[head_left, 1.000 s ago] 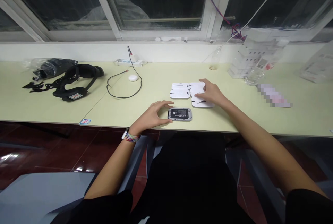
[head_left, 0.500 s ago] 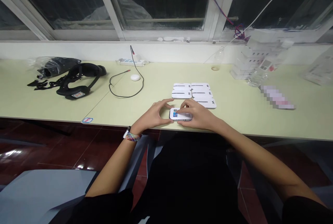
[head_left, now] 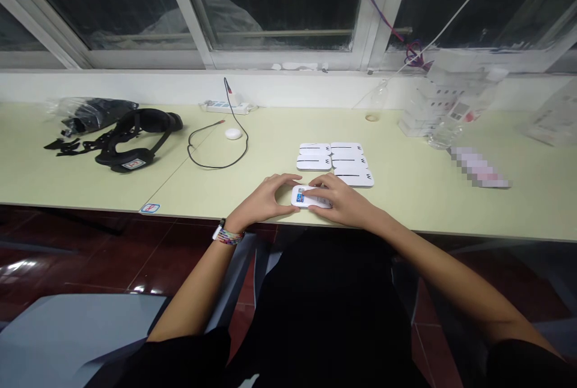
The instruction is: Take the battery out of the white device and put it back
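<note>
At far left, a black headset (head_left: pixel 155 119) lay on the table (head_left: pixel 401 178), then came a looped cable (head_left: pixel 217 168). Next, the left hand (head_left: pixel 262 200): thumb and fingers spread around one end of the white device (head_left: pixel 299 196), contact impossible to tell. The device lay flat near the front edge! The right hand (head_left: pixel 341 200) pinched its sides, forefinger on top; beyond sat white panels (head_left: pixel 350 161), then a clear bottle (head_left: pixel 444 133).
</note>
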A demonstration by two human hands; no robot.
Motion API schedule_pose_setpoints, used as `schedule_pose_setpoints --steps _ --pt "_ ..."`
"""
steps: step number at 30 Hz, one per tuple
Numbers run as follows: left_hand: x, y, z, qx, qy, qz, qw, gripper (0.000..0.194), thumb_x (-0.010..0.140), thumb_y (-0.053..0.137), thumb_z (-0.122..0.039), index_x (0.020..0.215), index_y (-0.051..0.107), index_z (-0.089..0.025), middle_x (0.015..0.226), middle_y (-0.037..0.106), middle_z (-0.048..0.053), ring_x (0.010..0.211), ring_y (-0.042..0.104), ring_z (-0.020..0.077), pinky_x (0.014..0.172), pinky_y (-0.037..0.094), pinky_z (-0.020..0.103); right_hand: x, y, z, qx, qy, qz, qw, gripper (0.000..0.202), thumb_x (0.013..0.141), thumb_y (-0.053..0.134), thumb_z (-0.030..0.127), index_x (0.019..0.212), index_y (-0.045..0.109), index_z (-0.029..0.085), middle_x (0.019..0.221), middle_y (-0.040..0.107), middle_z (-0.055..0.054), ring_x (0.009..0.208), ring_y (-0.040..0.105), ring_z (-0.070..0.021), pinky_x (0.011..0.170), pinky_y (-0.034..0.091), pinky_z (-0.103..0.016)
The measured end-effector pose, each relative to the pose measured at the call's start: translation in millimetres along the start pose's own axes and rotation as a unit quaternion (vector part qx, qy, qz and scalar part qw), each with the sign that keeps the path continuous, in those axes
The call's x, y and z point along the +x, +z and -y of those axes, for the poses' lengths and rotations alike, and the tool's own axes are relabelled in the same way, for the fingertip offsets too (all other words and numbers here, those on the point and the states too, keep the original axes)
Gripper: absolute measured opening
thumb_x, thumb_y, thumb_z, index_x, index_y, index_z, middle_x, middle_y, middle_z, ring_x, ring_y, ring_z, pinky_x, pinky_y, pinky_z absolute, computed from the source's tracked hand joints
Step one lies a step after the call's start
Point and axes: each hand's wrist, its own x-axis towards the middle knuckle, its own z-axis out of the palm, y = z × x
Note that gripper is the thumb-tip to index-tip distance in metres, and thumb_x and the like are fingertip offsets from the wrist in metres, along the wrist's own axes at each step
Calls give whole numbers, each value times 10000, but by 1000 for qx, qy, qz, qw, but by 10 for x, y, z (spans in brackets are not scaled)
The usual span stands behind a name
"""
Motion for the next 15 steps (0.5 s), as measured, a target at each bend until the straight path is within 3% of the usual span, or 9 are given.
schedule_pose_setpoints --steps 10,15 --pt "16 0 -47 32 85 1 996 405 954 810 -362 1347 720 -326 1353 756 39 1329 644 303 1203 479 519 -34 7 17 -38 -25 5 999 404 1027 704 292 1429 739 311 1293 712 -137 1179 665 -324 1031 594 -544" --pt "9 38 -130 112 108 -19 988 328 979 744 -340 1300 723 -279 1207 770 57 1169 694 301 1096 510 487 -123 38 -67 -57 -18 8 998 706 1005 649 258 1690 483 234 1278 750 -169 1112 725 -347 931 653 -540"
